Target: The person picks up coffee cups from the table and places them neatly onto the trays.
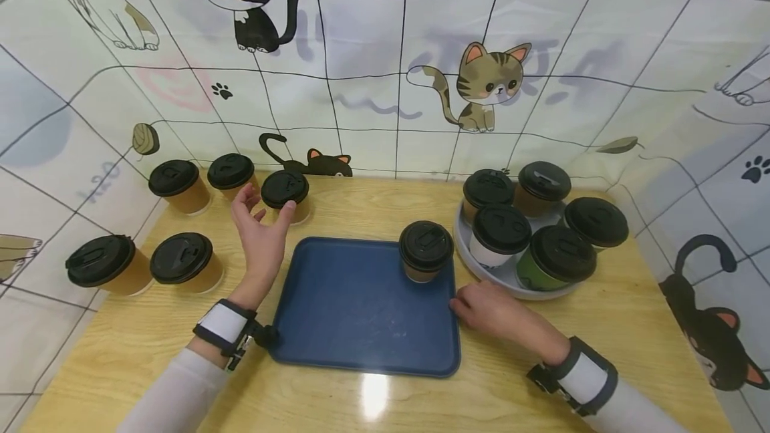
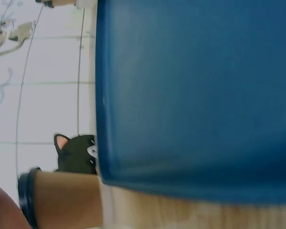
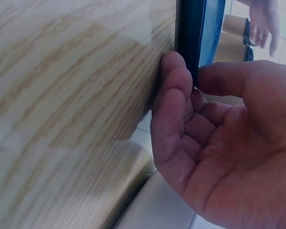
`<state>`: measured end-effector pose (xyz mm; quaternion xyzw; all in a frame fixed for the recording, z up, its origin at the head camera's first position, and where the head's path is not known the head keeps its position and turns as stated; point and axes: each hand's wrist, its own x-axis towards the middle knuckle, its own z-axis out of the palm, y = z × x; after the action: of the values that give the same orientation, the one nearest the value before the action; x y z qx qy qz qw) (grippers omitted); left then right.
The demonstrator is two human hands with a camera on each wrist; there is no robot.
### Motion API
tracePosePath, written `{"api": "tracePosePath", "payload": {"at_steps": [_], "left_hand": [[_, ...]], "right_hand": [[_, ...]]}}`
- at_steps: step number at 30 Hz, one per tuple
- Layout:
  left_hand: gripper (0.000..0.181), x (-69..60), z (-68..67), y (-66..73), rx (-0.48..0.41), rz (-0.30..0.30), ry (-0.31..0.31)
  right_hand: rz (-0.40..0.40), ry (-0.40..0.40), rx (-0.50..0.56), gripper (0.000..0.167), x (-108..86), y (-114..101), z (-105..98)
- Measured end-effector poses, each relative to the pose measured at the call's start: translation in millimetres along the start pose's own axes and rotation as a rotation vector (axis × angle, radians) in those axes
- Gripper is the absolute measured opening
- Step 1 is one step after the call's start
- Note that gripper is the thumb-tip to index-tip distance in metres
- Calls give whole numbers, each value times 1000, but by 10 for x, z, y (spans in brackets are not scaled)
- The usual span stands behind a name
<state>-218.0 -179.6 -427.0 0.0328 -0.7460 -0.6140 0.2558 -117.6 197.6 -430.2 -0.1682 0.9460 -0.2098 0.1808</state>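
A blue tray lies on the table with one brown cup at its upper right. My right hand grips the tray's right edge; the right wrist view shows the thumb on one side of the rim and curled fingers at the other. Behind the tray's left corner stands a black-lidded brown cup. My left hand is beside it, fingers spread, its thumb overlapping the cup; contact cannot be told. The left wrist view shows a cup and a sliver of the hand.
Several more lidded brown cups stand at the left, among them a front one and a back one. On the right, a round grey tray holds several lidded cups, one green and one white. A cat-print cloth hangs behind.
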Motion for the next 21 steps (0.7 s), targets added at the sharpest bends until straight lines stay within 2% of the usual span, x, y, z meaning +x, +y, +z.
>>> {"api": "tracePosePath", "payload": {"at_steps": [3,8,16,21], "left_hand": [[95,63,-51,-64,61,-94,-30],[114,176,-96,-189,102,-217,-137],[126,344,-109,-406,111,-324,-311],[123,421,-119,-476,96,-333,-370]], "right_hand": [[-20,15,-8,42,-2,5,6],[-22,3,18,42,-6,18,5],[-17,-19,24,40,-6,45,9],[-45,-17,-8,40,7,39,8]]}}
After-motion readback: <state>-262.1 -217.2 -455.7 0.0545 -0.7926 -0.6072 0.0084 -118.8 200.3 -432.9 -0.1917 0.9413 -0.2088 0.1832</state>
